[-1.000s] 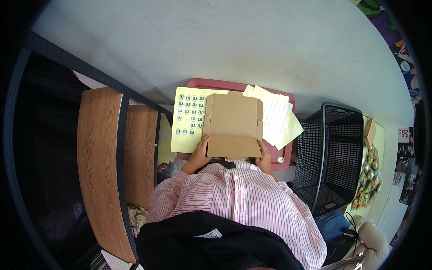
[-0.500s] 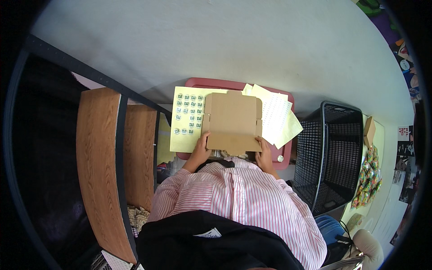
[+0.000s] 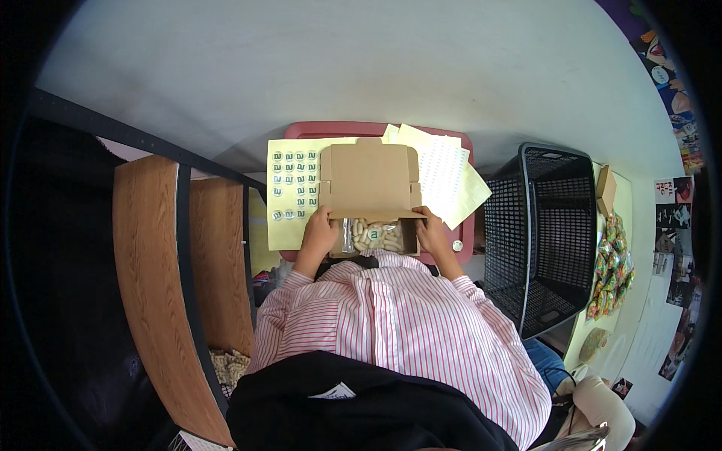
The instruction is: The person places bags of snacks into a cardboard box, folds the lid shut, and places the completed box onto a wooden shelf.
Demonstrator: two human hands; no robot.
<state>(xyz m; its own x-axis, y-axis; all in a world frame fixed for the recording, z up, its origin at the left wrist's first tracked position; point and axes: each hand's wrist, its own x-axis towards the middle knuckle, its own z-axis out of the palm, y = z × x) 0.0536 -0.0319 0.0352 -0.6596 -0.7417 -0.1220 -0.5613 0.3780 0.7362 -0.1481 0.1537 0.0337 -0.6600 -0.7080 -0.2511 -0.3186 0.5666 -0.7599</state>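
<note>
A brown cardboard box [image 3: 370, 177] stands in front of my chest, its broad lid panel raised away from me. My left hand [image 3: 320, 227] grips the box at its left corner, fingers closed round the fold. At the opposite corner my right hand [image 3: 432, 230] pinches the edge in the same manner. Between the hands the near part of the box is open. Inside lies a clear plastic bag [image 3: 389, 242] of pale, elongated pieces, with a round sticker [image 3: 374, 234] on it. My fingertips are partly hidden by the cardboard.
Yellow sticker sheets [image 3: 282, 234] lie left of the box, and white and yellow sheets [image 3: 444, 173] on its right. Under them is a red tray-like surface [image 3: 331, 128]. A black plastic basket [image 3: 538, 240] stands at right, wooden shelves [image 3: 154, 278] at left. Colourful packets [image 3: 613, 267] lie beyond the basket.
The near strip of cardboard has been lifted and folded up, so the bag inside now shows. My hands stay at the two corners. The whole view has shifted slightly.
</note>
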